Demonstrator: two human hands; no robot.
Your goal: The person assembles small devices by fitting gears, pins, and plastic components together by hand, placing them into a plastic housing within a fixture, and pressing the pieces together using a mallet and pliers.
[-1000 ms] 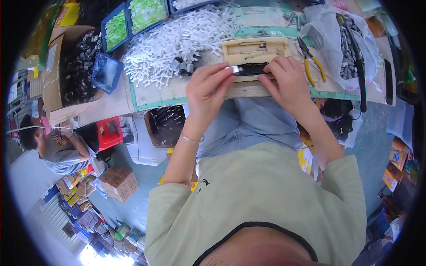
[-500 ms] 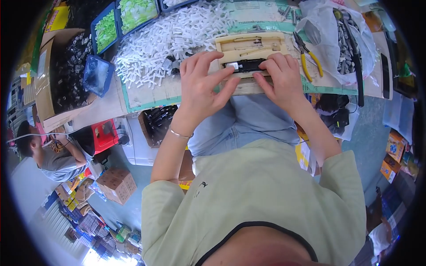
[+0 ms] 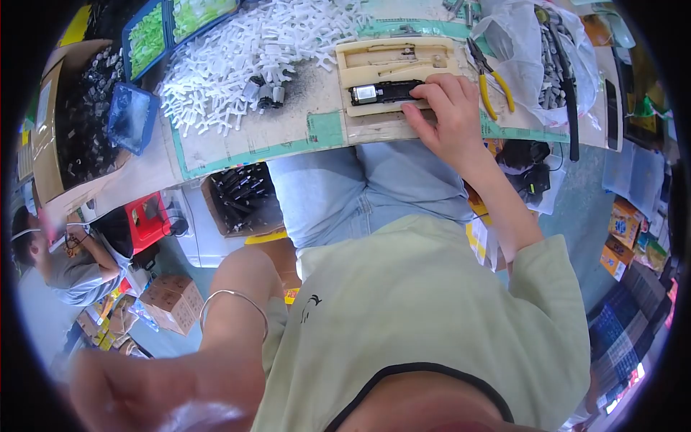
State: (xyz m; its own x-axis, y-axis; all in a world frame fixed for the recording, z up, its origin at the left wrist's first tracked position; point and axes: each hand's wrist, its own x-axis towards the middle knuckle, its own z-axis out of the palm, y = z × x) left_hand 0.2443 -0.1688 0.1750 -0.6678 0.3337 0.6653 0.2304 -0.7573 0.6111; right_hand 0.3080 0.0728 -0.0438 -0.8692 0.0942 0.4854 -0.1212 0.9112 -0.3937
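A long black plastic housing (image 3: 397,91) with a silver motor-like block (image 3: 366,94) at its left end lies in the slot of a cream-coloured fixture (image 3: 353,75). My right hand (image 3: 450,115) is on the housing's right end, fingers bent over it and thumb at the near side. Close to the camera at the lower left, my left hand (image 3: 155,385) is raised away from the table and smeared by motion, so its fingers cannot be made out. Yellow-handled pliers (image 3: 493,83) lie right of the fixture.
White plastic pieces (image 3: 237,65) are heaped left of the fixture, with several dark motor-like parts (image 3: 266,93) beside them. Blue trays (image 3: 133,119) and a box of black parts (image 3: 86,115) stand farther left. A bag of grey parts (image 3: 547,65) is at right. A person (image 3: 72,259) sits at far left.
My left hand has left the fixture and swung back towards the camera at the lower left. My right hand stays at the housing's right end. The view has shifted slightly.
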